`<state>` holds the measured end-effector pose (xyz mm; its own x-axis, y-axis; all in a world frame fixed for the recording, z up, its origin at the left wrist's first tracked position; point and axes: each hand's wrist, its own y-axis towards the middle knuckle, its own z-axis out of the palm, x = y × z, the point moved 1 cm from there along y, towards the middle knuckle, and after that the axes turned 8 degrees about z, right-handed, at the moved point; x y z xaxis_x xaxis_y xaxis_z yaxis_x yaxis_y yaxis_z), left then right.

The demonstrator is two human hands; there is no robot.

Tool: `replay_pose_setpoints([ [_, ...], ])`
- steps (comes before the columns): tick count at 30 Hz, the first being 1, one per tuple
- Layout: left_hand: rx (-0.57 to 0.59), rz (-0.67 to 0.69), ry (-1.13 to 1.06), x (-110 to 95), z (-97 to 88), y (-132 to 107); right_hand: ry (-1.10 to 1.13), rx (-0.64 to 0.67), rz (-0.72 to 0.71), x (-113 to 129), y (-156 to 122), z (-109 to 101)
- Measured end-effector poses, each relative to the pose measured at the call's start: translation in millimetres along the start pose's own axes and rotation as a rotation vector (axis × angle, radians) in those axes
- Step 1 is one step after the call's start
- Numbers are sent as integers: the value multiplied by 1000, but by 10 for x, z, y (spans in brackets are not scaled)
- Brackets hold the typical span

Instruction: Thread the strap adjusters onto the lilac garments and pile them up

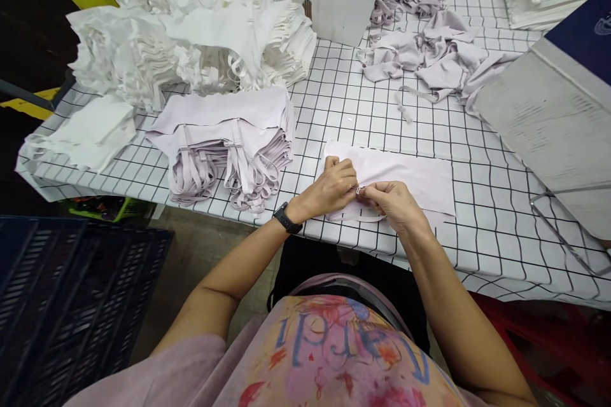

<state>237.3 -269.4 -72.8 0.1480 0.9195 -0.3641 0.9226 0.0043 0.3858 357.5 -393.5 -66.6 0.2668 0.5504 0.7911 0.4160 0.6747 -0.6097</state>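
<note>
A pale pink, nearly white fabric piece (pixel 415 179) lies spread on the counter close to its near edge, its long side running from left to right. The right part is smooth and mostly flat, ending in a straight side with a neat corner; soft creases cross the cloth nearer the middle. A narrow strap (pixel 365 218) of similar pale colour curves along the near left side. Above it sits a tiny whitish buckle (pixel 358 191), partly hidden, its exact shape too small to tell.
</note>
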Motion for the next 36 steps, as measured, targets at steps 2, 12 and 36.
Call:
replay_pose_setpoints([
  [2,-13,-2,-3,-3,-7,-4,0,-23,-1,0,-15,0],
  [12,17,-55,-47,5,-58,-5,-77,59,-18,26,-39,-57],
  [36,47,-28,-38,30,-50,-12,-95,10,-22,62,11,-34],
])
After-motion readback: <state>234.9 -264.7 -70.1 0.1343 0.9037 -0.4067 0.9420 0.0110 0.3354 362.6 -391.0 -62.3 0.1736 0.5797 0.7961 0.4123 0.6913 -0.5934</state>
